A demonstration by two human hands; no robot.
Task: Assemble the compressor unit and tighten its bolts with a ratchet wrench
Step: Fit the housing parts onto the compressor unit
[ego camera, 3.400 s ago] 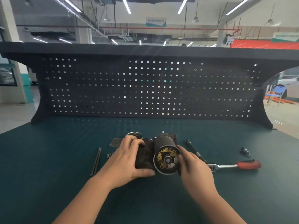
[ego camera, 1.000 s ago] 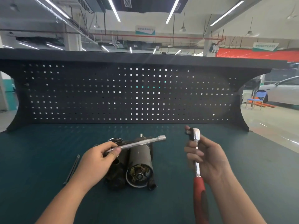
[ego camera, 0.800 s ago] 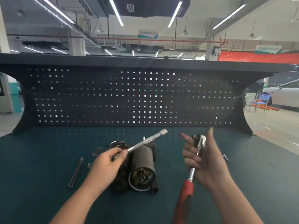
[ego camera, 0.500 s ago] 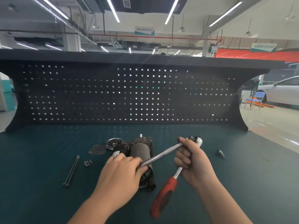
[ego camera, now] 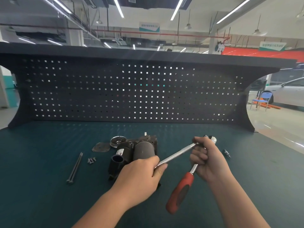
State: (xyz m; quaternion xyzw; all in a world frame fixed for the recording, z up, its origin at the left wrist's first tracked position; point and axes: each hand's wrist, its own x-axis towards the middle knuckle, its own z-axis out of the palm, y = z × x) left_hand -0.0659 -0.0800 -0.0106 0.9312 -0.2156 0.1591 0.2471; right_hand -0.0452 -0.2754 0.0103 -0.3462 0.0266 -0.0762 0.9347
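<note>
Chrome extension bar (ego camera: 176, 154), pinched in our left hand (ego camera: 139, 176), had met the ratchet wrench (ego camera: 189, 175) head gripped by our right hand (ego camera: 207, 159); tool nearly ready for the compressor unit (ego camera: 136, 152) bolts.

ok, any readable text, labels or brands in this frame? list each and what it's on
Nothing can be quoted with confidence.
White label on the compressor unit: some print, too small and blurred to read.
Hanging white and teal sign under the ceiling: characters blurred.
Green sign at upper right: characters blurred.
Ratchet wrench and extension bar: no marking visible.
</note>
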